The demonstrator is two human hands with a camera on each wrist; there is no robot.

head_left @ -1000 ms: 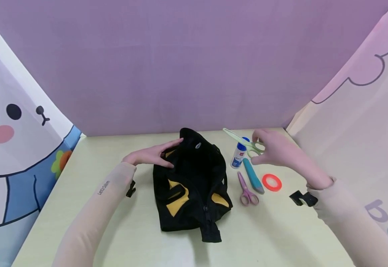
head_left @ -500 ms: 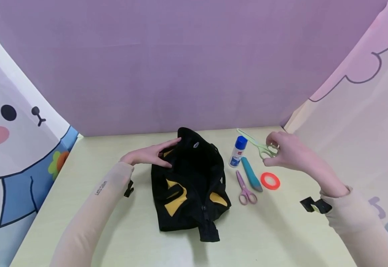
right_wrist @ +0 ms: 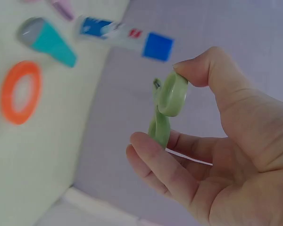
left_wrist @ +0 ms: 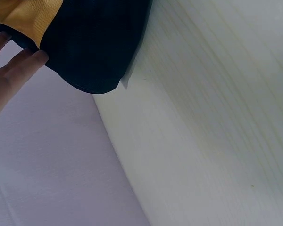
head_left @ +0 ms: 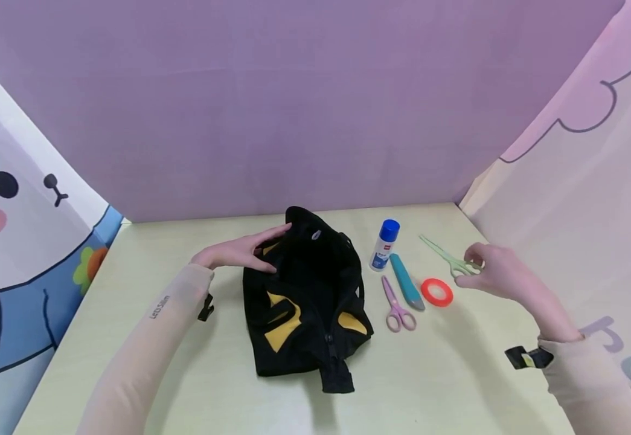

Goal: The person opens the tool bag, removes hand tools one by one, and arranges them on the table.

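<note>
A black bag with yellow patches (head_left: 315, 314) stands with its mouth gaping in the head view. My left hand (head_left: 236, 252) rests on its upper left edge, thumb and fingers stretched apart. In the left wrist view, the fingertips (left_wrist: 40, 57) touch the dark cloth beside a yellow patch. My right hand (head_left: 502, 272) pinches the pale green scissors (head_left: 448, 257) by their handle loops, thumb above and fingers below. Their blades point away to the upper left. In the right wrist view, the green handles (right_wrist: 172, 96) sit between thumb and fingertips.
Right of the bag are a glue stick with a blue cap (head_left: 384, 244), a teal utility knife-like tool (head_left: 406, 281), purple scissors (head_left: 398, 311) and an orange-red ring (head_left: 436, 292). A purple wall (head_left: 315, 109) rises behind the pale table (head_left: 206, 380).
My right hand has moved right and toward me, carrying the green scissors away from the glue stick. The left hand keeps its place on the bag.
</note>
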